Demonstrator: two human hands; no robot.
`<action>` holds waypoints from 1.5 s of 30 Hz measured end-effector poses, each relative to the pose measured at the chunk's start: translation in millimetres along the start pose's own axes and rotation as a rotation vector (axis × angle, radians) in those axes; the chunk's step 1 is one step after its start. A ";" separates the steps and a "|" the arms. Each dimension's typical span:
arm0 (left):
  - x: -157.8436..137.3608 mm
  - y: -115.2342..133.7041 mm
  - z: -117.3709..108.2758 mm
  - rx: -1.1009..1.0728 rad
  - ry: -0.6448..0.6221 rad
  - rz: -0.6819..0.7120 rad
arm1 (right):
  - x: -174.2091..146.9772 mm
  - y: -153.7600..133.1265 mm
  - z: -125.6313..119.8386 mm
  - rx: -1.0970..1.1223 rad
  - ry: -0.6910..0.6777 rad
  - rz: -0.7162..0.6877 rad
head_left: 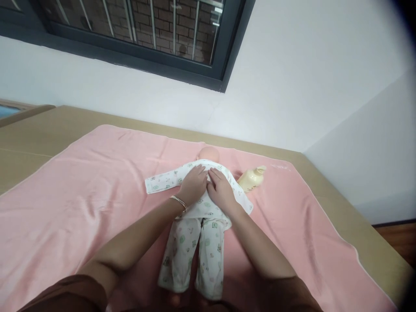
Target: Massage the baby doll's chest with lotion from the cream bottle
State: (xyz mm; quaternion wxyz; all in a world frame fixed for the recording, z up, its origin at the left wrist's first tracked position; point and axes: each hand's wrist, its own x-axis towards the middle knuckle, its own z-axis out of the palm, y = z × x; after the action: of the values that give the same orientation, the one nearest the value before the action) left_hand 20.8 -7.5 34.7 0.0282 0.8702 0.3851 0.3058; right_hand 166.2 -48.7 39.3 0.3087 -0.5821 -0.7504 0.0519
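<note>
A doll [204,211] lies at mid-scene on a pink cloth [104,186], its head [209,153] toward the far side. It wears a white patterned top [210,205] and matching trousers [182,251], the legs pointing near; one sleeve [164,181] stretches left. The person's left hand [193,185] and right hand [222,190] rest close together on the top below the head, each grip loosely open, fingers extended over the fabric, with no hold visible. A bracelet [178,202] circles the left wrist. Just right of the doll, a pale yellow bottle [252,179] lies tilted. The cloth covers much of a wooden bench [65,130]; at the far side stand a white wall [292,86] and a dark-framed window [149,26].
</note>
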 end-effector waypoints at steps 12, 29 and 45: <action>-8.0 0.9 -0.1 0.120 -0.112 -0.189 | 2.7 4.1 1.0 -0.129 -0.083 0.080; -1.2 -23.0 11.4 0.024 -0.066 -0.152 | 14.2 33.5 6.9 -0.078 -0.053 0.127; 3.4 -13.9 -6.4 -0.054 -0.017 -0.025 | 3.8 0.7 -2.5 -0.013 -0.031 0.100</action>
State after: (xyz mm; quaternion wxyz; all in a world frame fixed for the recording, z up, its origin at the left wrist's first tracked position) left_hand 9.9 3.4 37.7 0.0589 0.8669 0.3872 0.3084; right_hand 167.6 -45.7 42.6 0.2904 -0.6198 -0.7256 0.0716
